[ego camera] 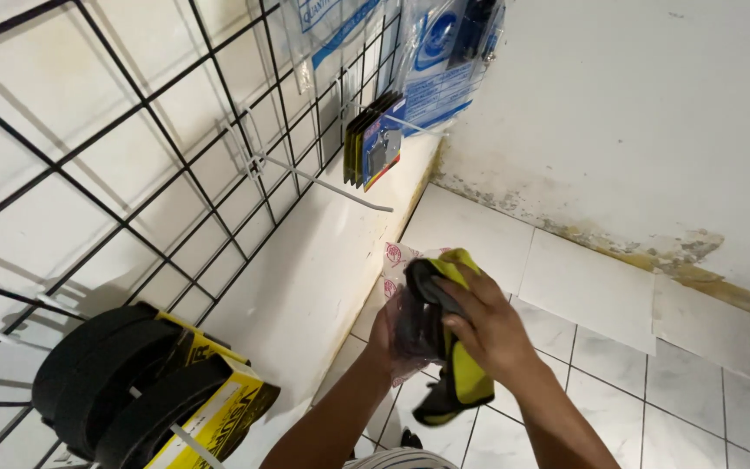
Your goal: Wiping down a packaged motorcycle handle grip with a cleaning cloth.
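Yellow-and-black gloves (453, 347) sit half inside their clear plastic packet (405, 321), both my hands (479, 326) gripping them below the empty wall hook (323, 182).

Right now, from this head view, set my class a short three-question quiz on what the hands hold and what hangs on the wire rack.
1. True or false: both hands hold the same bundle.
2. What colours is the bundle?
3. Which hook is bare: A, the long white one, or B, the one with black bands?

Key
1. True: the left hand and right hand grip the bundle.
2. Yellow-green and black, in clear wrap.
3. A: the white hook is bare; the black bands hang lower left on the wire rack.
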